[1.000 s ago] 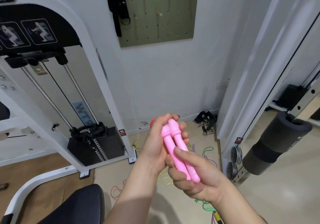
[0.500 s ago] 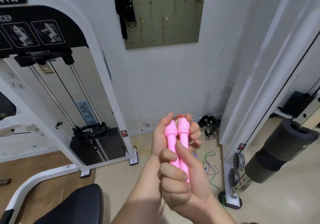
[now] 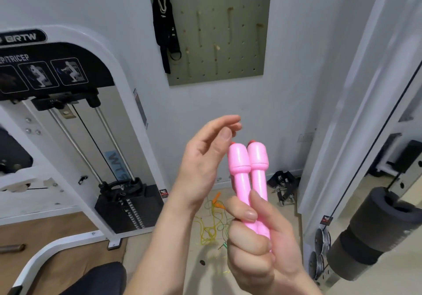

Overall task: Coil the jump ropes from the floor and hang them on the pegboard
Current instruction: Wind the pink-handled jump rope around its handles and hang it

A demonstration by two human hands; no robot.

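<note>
Two pink jump-rope handles (image 3: 247,173) stand upright side by side, and my right hand (image 3: 255,246) is shut around their lower ends. Their rope is hidden behind my hands. My left hand (image 3: 205,160) hovers just left of the handle tops, fingers spread and curved, holding nothing. A green pegboard (image 3: 214,29) with several wooden pegs hangs on the white wall above. Yellow and green jump ropes (image 3: 211,224) lie tangled on the floor below my hands.
A black strap with a carabiner (image 3: 165,27) hangs at the pegboard's left edge. A white weight-stack machine (image 3: 75,134) fills the left side. On the right stands a white frame with a black foam roller pad (image 3: 374,230). Black ankle straps (image 3: 283,185) lie by the wall.
My left hand has let go of the pink handles and opened beside them. The right hand now holds both handles alone, raised higher, and the view has tilted up toward the pegboard.
</note>
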